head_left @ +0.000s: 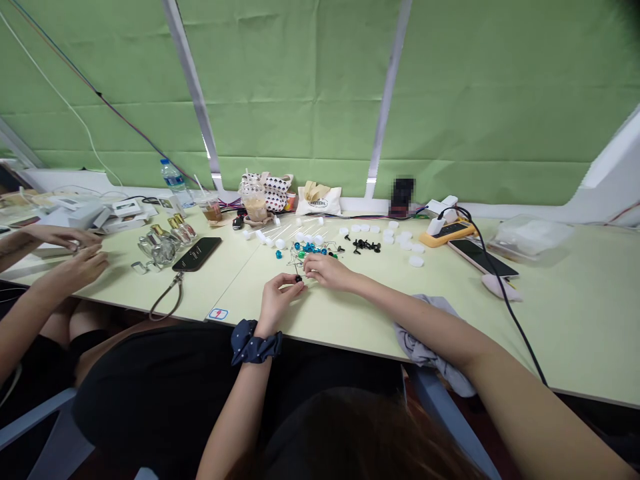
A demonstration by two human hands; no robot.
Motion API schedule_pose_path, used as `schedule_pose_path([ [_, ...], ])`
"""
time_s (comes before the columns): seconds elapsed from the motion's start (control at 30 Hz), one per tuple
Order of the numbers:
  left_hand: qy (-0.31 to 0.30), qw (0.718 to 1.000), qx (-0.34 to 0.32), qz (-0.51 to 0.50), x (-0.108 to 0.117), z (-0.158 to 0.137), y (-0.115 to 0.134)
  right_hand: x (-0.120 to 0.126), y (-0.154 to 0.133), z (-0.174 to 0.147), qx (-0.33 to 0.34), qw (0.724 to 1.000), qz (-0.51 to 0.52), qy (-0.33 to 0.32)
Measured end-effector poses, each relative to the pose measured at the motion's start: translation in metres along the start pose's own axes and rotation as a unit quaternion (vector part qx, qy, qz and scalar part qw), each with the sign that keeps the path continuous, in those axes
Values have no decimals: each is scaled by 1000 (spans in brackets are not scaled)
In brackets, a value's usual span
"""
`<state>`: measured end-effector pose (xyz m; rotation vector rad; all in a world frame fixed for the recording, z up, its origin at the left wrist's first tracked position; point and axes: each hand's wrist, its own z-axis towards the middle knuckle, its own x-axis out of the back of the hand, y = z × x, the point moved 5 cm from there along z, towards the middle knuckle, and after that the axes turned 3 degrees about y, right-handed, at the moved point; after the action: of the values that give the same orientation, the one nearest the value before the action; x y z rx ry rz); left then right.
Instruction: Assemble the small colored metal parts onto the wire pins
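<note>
My left hand [279,299] rests near the front edge of the table, thumb and fingertips pinching a small black cap-like part [299,279]. A dark polka-dot scrunchie [255,343] circles that wrist. My right hand [330,271] is just to the right, fingers bent and closed beside the black part. Whatever sits in its fingertips is too small to make out. Just beyond the hands lie thin wire-like pieces and shiny blue parts [279,254], with a few green ones [301,255] among them. Several black parts [369,246] form a loose cluster to the right.
White discs [416,261] and white-capped thin tubes [281,244] spread behind. On the left are a black phone [197,254], glass bottles [159,248] and a co-worker's hands [75,253]. An orange power strip [447,233], black cable [500,280] and another phone [483,259] lie right.
</note>
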<state>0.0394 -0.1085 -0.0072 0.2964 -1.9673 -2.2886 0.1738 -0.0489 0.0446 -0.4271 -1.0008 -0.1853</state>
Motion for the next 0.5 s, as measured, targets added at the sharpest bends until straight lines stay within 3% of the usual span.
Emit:
schedule_pose_path([
  [0.5, 1, 1000, -3, 14, -1, -1, 4, -7, -2, -1, -39, 995, -92, -28],
])
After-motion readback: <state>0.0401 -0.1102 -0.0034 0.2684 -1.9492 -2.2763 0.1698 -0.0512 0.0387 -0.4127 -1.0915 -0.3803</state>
